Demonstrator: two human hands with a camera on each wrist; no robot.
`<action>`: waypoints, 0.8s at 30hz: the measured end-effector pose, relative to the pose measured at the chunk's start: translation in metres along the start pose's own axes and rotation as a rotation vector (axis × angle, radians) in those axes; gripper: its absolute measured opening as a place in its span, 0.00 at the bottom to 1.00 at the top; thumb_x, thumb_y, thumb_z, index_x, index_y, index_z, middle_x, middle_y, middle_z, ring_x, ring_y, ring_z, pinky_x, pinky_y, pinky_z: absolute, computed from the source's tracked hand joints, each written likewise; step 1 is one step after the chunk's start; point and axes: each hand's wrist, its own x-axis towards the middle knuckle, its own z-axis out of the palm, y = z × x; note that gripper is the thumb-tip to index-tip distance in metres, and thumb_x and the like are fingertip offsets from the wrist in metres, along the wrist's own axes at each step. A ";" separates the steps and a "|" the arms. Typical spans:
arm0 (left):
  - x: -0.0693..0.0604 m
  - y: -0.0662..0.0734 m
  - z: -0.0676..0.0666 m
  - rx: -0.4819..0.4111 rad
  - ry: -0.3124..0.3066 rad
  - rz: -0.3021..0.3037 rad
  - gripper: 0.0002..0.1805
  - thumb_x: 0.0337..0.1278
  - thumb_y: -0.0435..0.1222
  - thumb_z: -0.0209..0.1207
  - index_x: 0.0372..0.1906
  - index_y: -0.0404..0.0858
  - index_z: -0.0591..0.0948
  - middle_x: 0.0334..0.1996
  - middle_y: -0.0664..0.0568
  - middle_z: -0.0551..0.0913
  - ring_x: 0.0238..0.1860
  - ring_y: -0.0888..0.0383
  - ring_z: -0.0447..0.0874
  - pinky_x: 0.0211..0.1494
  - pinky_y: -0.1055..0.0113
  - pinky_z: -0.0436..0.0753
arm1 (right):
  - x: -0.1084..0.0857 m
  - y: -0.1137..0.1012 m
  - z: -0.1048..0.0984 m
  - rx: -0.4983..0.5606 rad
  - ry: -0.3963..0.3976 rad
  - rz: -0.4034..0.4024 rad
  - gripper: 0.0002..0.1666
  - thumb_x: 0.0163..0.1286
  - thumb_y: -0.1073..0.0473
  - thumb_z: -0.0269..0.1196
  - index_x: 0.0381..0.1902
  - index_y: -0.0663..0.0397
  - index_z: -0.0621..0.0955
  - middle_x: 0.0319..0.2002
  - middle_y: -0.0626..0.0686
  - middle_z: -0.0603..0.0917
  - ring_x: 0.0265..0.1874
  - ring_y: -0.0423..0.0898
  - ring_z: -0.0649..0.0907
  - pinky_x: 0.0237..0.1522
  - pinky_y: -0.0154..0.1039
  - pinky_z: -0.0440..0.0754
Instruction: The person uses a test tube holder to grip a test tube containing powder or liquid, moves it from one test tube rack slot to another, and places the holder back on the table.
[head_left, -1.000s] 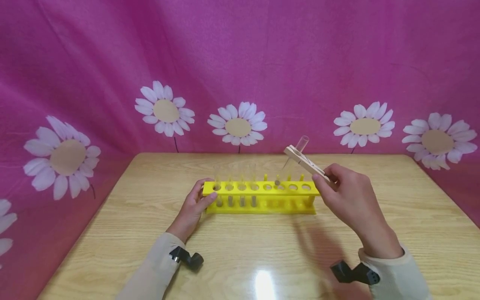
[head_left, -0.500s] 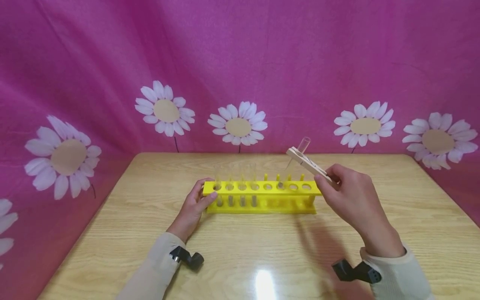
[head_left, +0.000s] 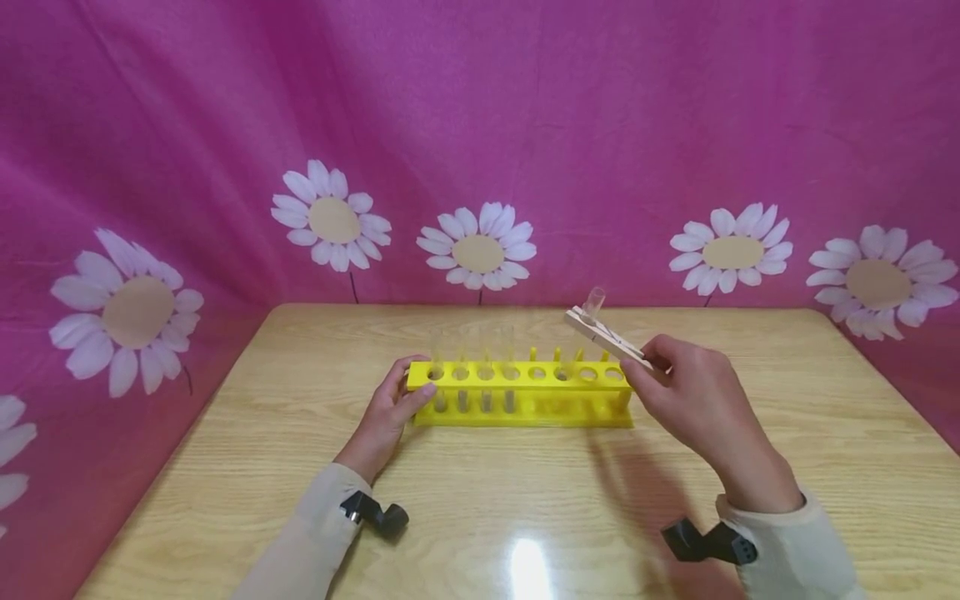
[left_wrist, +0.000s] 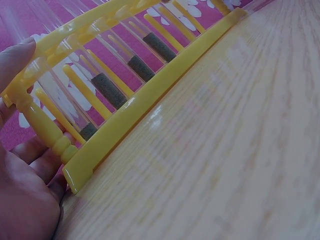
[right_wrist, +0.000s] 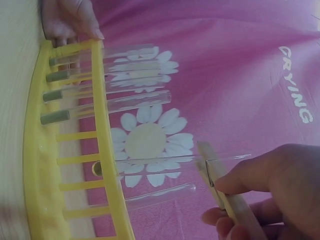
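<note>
A yellow test tube rack (head_left: 525,420) stands on the table, and my left hand (head_left: 384,417) grips its left end, thumb on the top bar and fingers behind. Several clear test tubes (right_wrist: 132,104) with dark grey contents stand in the left holes. With my right hand (head_left: 701,400) I pinch a wooden test tube clamp (head_left: 606,335). Its jaws hold another clear test tube (head_left: 595,302), tilted slightly above the right half of the rack. In the right wrist view that tube's dark bottom (right_wrist: 97,168) is at a hole of the top bar.
The wood-grain table (head_left: 480,508) carries the rack near its middle. A magenta curtain (head_left: 600,150) with white daisies hangs behind and at the sides. Yellow pegs (head_left: 533,353) rise along the back of the rack. A clear tube-like shape (right_wrist: 162,196) appears beside the clamped tube.
The right hand has lowered the clamp and tube slightly and moved a little left; the tube's bottom has sunk into a hole of the rack. My left hand stays in place.
</note>
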 end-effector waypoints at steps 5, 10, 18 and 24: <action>0.000 -0.001 0.000 0.002 0.000 0.007 0.25 0.60 0.48 0.62 0.61 0.55 0.69 0.61 0.50 0.71 0.59 0.52 0.70 0.65 0.57 0.65 | 0.000 0.000 0.002 -0.002 -0.042 -0.001 0.11 0.66 0.53 0.63 0.34 0.56 0.81 0.19 0.49 0.74 0.17 0.46 0.68 0.16 0.37 0.64; 0.001 -0.001 0.000 0.008 -0.003 0.009 0.26 0.59 0.50 0.62 0.61 0.55 0.69 0.61 0.51 0.71 0.60 0.51 0.70 0.65 0.57 0.66 | 0.000 0.001 0.003 -0.016 -0.069 -0.012 0.10 0.66 0.54 0.63 0.32 0.55 0.81 0.18 0.49 0.73 0.17 0.45 0.68 0.18 0.38 0.64; 0.000 -0.002 -0.001 0.008 -0.003 0.021 0.26 0.59 0.49 0.63 0.61 0.53 0.69 0.62 0.51 0.71 0.60 0.51 0.71 0.64 0.58 0.67 | 0.001 0.002 0.005 -0.026 -0.119 -0.016 0.10 0.66 0.55 0.63 0.30 0.55 0.80 0.19 0.49 0.74 0.18 0.46 0.68 0.19 0.39 0.66; 0.000 -0.001 -0.001 0.003 -0.007 0.019 0.26 0.60 0.48 0.62 0.62 0.53 0.68 0.62 0.50 0.71 0.60 0.51 0.70 0.64 0.58 0.66 | 0.001 0.003 0.004 -0.032 -0.166 -0.013 0.10 0.65 0.55 0.64 0.32 0.56 0.80 0.18 0.49 0.73 0.17 0.46 0.69 0.18 0.38 0.66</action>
